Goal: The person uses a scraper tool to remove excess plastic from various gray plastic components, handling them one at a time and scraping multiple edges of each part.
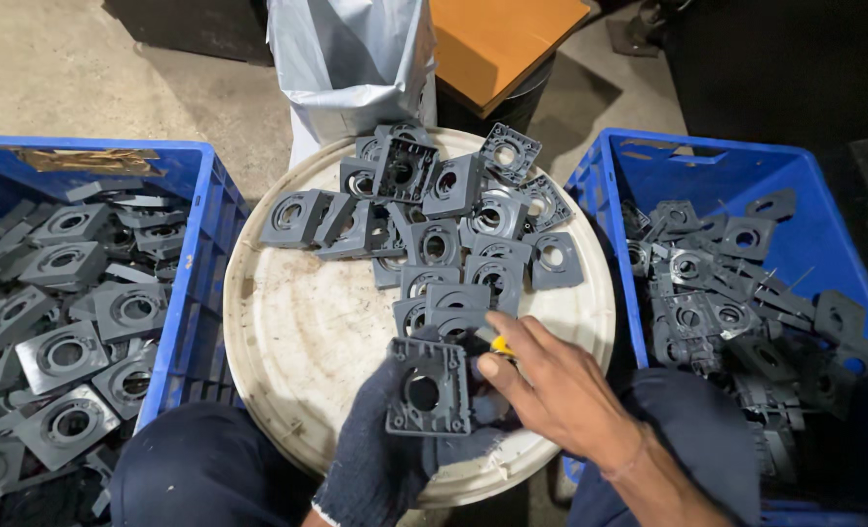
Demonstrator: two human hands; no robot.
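My left hand (380,444), in a dark knit glove, holds a square grey plastic part (428,387) with a round central hole, flat side up, over the near edge of a round white lid (287,322). My bare right hand (561,390) grips a small tool with a yellow handle (501,345), thumb resting on the part's right edge. A heap of similar grey square parts (434,210) lies on the far half of the lid, reaching down to my hands.
A blue crate (185,293) on the left holds several grey parts. Another blue crate (648,166) on the right holds several darker parts. A grey plastic bag (351,59) and an orange board (492,39) stand beyond the lid. My knees frame the lid's near edge.
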